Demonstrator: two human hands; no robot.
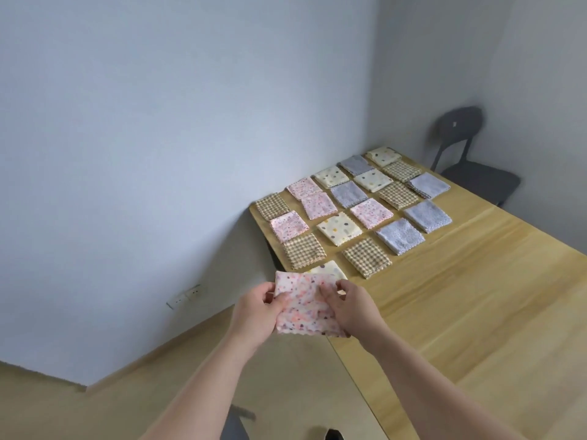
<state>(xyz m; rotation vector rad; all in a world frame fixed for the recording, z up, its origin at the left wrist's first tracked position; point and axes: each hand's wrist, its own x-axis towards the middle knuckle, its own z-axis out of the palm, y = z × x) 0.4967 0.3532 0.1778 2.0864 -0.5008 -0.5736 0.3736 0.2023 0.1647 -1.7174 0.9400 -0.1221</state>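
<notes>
I hold a pink speckled cloth [305,309] in the air just off the table's near left corner. My left hand [259,312] grips its left edge. My right hand [351,308] pinches its right side, fingers curled over the top. Beyond it, several folded cloth squares lie in rows on the wooden table [476,296]: pink floral [319,204], cream dotted [339,228], brown check [367,257] and grey-blue [399,235]. A cream cloth [328,268] lies partly hidden behind the held one.
A dark chair [470,160] stands at the table's far end in the room corner. A white wall runs along the left with a socket [185,295] low down. Beige floor lies below the table's left edge.
</notes>
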